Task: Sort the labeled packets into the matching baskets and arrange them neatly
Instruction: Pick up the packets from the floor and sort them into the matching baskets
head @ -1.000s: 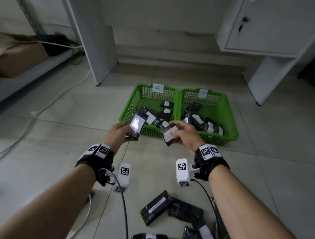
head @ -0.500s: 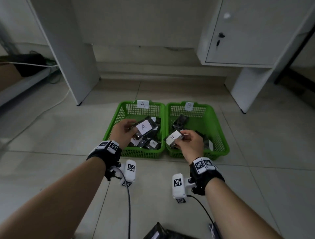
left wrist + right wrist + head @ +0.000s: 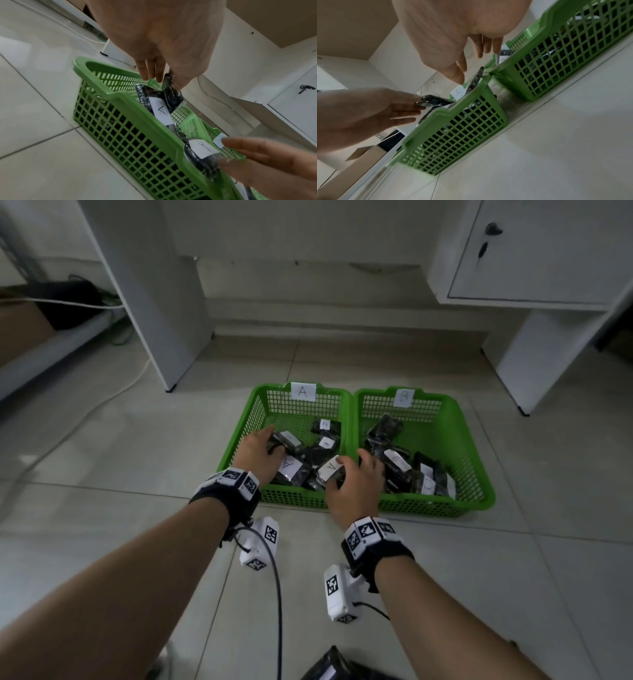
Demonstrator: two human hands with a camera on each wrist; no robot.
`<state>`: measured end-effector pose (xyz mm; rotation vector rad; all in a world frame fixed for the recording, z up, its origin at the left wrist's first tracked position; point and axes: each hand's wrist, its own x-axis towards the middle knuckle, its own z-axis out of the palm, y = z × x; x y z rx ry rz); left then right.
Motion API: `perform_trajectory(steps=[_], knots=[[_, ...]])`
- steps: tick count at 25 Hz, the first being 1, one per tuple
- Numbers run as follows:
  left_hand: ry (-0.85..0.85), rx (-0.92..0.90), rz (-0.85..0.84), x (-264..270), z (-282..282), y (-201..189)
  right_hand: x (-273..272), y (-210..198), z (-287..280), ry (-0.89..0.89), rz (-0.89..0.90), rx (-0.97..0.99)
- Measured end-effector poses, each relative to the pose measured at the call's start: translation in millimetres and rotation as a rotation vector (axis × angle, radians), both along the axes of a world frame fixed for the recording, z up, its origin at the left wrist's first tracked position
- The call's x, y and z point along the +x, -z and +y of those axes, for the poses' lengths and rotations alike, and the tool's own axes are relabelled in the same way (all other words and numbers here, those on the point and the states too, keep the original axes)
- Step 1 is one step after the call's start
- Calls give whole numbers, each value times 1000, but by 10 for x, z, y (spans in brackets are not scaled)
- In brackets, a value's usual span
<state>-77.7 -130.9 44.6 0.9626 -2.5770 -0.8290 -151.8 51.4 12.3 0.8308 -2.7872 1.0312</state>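
Two green baskets stand side by side on the floor, basket A point(image 3: 245, 422) on the left and basket B point(image 3: 474, 460) on the right, both holding several black packets with white labels. My left hand point(image 3: 272, 441) is inside basket A, and its thumb and fingertips pinch the top of a black packet point(image 3: 170, 93) that leans on another A packet point(image 3: 161, 112). My right hand point(image 3: 346, 469) hovers over the front corner of basket A. Its fingers are loosely spread, and the thumb is beside an A-labeled packet point(image 3: 329, 468) resting there.
More black packets point(image 3: 329, 669) lie on the tiles near me at the bottom edge. White cabinet legs point(image 3: 161, 302) stand behind the baskets at left and right. A white cable point(image 3: 113, 398) runs along the floor at left.
Both hands moved forward and down from in front of the baskets into basket A. The right hand's A packet now rests in the basket, with the fingers spread off it.
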Motion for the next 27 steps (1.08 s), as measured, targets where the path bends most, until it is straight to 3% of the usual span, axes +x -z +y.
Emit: perform_trajectory(steps=[4,8,10,13,16,19,23,27], knots=[[22,-127,33,188,178,-132,299,-23,-9,-41,61,-240],[94,-335,116,635,268,-218,392,46,117,-30,105,-350],[94,-394,211,811,307,-252,359,26,241,-135,-37,-321],[169,-313,239,876,654,-173,370,1,490,-455,-299,26],[386,-197,65,874,1097,79,470,9,770,-649,-475,564],[468,-137,-87,945,1345,225,553,55,1015,-742,-563,902],[510,-160,-143,1068,1495,334,676,162,1167,-783,-363,1066],[561,-123,-112,1092,1701,328,768,170,1338,-803,-288,1037]])
